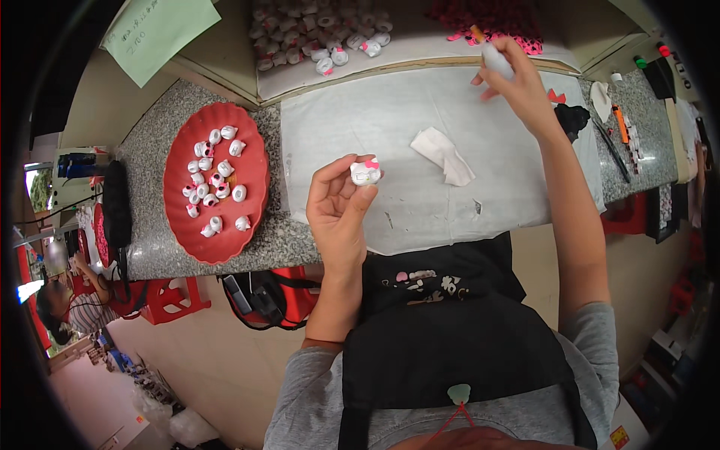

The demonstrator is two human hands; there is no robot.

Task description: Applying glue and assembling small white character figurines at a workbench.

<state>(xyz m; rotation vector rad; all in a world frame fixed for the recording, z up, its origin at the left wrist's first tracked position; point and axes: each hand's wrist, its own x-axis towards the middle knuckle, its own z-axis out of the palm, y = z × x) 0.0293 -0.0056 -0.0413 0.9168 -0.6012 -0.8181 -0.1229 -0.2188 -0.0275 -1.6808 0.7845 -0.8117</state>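
Observation:
Between the thumb and fingers of my left hand is a small white cat-head figure with a pink bow, held up over the near part of the white paper sheet. My right hand, raised at the far right of the sheet, is closed around a small whitish bottle with an orange-yellow tip. The tip points up toward a heap of pink pieces. On the sheet between the hands lies a crumpled white tissue.
Left of the sheet, a red scalloped tray holds several white cat heads. More heads are heaped on the raised shelf behind. At right lie a black cloth and an orange marker. A person sits far left.

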